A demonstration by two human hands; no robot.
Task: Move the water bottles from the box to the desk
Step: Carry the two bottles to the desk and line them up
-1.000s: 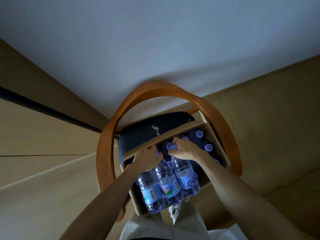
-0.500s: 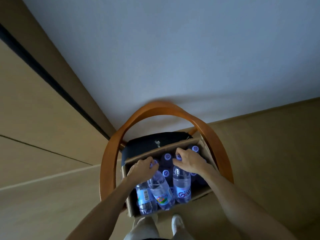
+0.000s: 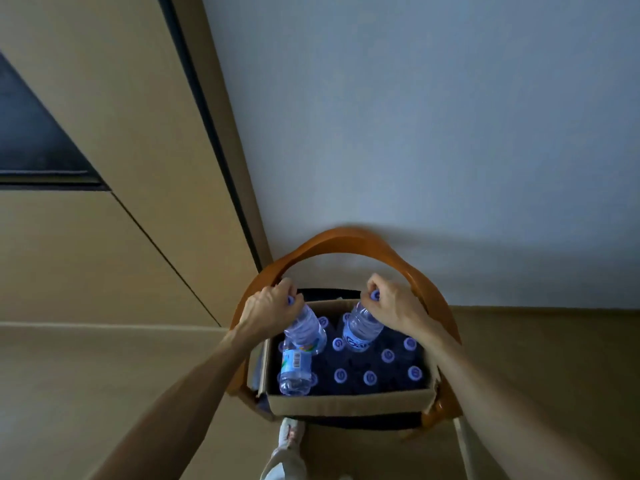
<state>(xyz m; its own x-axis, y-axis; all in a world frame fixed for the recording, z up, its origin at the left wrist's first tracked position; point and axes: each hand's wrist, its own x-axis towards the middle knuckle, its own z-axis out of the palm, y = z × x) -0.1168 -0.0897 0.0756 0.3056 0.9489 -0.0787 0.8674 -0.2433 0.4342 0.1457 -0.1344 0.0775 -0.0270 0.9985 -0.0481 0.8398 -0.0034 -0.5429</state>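
L hand (image 3: 265, 311) grips two water bottles (image 3: 300, 344) by their necks, lifted above a cardboard box (image 3: 349, 403) on a wooden chair (image 3: 346, 242). R hand (image 3: 391, 306) grips a third bottle (image 3: 362, 329) by its cap. More capped bottles (image 3: 370, 377) stand inside the box.

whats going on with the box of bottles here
A person is lifting water bottles out of a cardboard box that sits on a wooden chair. The left hand grips two bottles by their necks; the right hand grips one bottle. More capped bottles remain in the box.
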